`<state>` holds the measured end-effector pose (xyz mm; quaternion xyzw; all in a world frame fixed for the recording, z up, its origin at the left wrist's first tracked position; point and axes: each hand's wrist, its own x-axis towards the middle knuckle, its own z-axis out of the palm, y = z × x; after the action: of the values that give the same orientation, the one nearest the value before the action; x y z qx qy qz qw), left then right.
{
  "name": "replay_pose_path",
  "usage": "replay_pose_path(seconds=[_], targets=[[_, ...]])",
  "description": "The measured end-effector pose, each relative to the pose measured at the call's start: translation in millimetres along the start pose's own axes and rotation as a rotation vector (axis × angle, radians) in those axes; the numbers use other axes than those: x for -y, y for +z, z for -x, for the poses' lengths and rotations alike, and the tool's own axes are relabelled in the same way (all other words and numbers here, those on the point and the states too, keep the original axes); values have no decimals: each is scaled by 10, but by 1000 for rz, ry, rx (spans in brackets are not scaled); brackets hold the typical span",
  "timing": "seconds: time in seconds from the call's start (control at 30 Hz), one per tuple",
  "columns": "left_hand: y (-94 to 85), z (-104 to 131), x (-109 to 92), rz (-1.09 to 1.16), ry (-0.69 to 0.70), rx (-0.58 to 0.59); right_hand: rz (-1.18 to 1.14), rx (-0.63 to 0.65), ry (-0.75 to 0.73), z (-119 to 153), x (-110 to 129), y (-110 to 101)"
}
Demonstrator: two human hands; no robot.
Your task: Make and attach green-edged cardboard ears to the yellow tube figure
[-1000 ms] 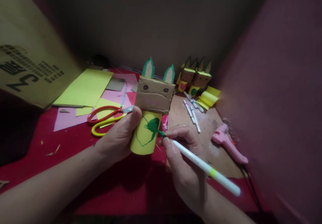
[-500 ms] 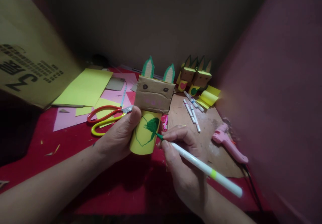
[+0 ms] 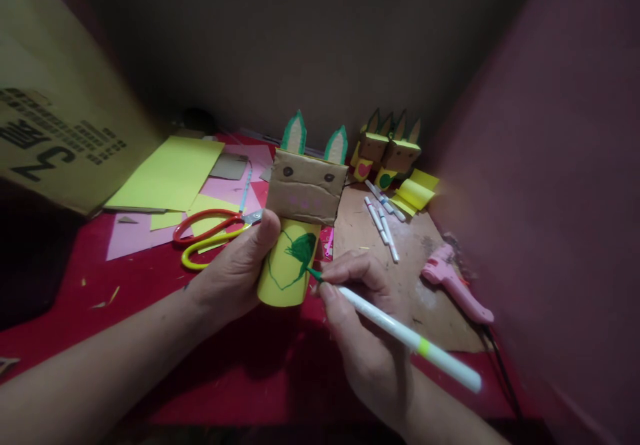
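My left hand (image 3: pixel 237 262) is closed round a cardboard animal figure (image 3: pixel 306 188), gripping its yellow paper tube body (image 3: pixel 280 292) from the left. Its boxy brown head has two drawn eyes, faint pink marks and two upright ears edged in green. On the tube is a green heart outline, its upper right part coloured in. Pinched in my right hand (image 3: pixel 363 312) is a white felt-tip marker (image 3: pixel 400 330) with a green tip and a lime band. That tip meets the tube at the heart's right edge. The left hand's far fingers are hidden behind the figure.
Scissors (image 3: pixel 207 238) with red and yellow handles lie left, by yellow paper (image 3: pixel 167 173) and pink scraps. Several white markers (image 3: pixel 383 225) and a pink glue gun (image 3: pixel 455 285) rest on a cardboard sheet (image 3: pixel 425 325). Two similar figures (image 3: pixel 387 152) stand behind. A carton (image 3: pixel 60 98) rises at left.
The marker tip has shifted very slightly left and up along the heart's right edge. Both hands keep their hold, and the figure stays almost in place.
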<state>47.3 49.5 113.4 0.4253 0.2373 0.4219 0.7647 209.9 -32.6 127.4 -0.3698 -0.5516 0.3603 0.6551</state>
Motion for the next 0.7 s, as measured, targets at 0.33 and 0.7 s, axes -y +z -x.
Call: replay_pose_path(seconds=[0.33,0.7], targets=[[-4,20,-6,-10,3,4,-9,20,13,10,-11,-1],[18,24,-17,-46,-25,6,92,43,-51,64,-32,-20]])
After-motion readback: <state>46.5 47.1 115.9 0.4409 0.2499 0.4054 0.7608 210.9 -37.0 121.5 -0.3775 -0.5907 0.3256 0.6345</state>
